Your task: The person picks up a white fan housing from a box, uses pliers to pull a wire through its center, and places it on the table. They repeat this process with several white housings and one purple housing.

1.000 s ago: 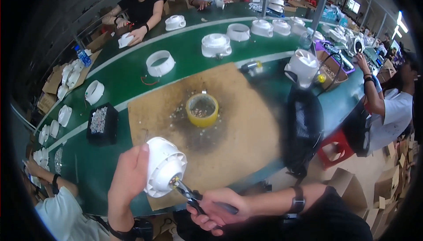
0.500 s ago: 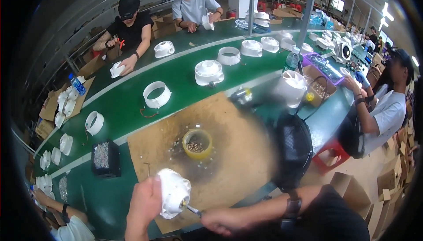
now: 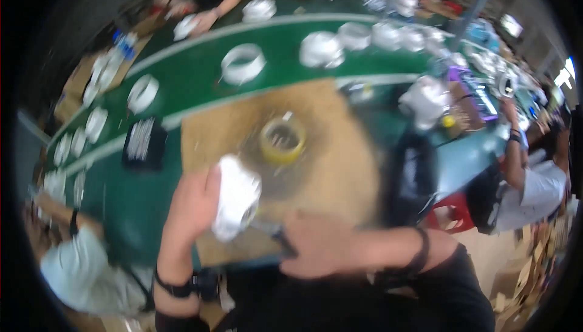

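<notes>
My left hand (image 3: pixel 193 204) is wrapped round the side of a white plastic fan housing (image 3: pixel 238 195), tilted above the near part of a brown board (image 3: pixel 340 174). In my right hand (image 3: pixel 322 241) is a screwdriver (image 3: pixel 283 241) with a dark handle; its metal shaft points left at the housing's right side. Motion blur hides whether the tip touches it. Beyond the housing, a yellow tape roll (image 3: pixel 267 153) lies on the board with small metal pieces inside its ring.
A black box (image 3: pixel 143 144) of small silvery parts stands left of the board. White rings and housings (image 3: pixel 243 64) line the green belt (image 3: pixel 188 89) beyond. A black bag-like object (image 3: pixel 413 171) and a white fan part (image 3: pixel 426 101) stand right. Other people work around the table.
The view has shifted, so the board and table appear higher and the picture is blurred. My hands still hold the housing and screwdriver; the shaft lies flatter, and more of my left forearm shows.
</notes>
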Demonstrator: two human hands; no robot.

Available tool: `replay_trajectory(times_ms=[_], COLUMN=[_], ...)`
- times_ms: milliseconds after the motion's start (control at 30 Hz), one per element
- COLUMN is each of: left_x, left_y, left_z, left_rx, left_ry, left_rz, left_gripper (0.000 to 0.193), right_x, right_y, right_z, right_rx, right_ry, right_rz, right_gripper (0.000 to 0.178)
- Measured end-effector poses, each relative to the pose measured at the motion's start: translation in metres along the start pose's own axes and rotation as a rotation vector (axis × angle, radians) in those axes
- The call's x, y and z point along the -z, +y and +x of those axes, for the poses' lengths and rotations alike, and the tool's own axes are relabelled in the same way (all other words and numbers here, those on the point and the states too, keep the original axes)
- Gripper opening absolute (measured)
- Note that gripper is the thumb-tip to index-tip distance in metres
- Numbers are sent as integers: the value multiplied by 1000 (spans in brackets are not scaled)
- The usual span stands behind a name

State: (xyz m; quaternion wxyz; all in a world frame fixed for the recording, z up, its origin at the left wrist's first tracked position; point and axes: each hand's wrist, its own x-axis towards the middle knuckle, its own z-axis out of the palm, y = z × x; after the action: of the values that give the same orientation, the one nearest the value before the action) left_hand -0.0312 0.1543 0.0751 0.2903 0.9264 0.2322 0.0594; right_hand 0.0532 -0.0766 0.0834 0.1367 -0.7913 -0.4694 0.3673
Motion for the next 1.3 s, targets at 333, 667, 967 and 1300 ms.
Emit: replay_trajectory(times_ms=[333,667,967,1300], left_x=[-3,-5,-1,-2], left_y=[-26,-26,-15,26], left_z=[3,0,-2,-1], left_rx=[145,161,178,5], left_ry=[83,56,48,20], left_rz=[-373,-417,-349,55], left_gripper=[50,48,47,48], right_x=[-18,-37,-13,-6], right_y=[39,38,19,7], right_z=[-4,0,-2,-7], right_rx=[136,90,80,65], right_ry=[-344,-361,-112,47], right_rz=[1160,1450,965,120], right_gripper=[55,39,21,26])
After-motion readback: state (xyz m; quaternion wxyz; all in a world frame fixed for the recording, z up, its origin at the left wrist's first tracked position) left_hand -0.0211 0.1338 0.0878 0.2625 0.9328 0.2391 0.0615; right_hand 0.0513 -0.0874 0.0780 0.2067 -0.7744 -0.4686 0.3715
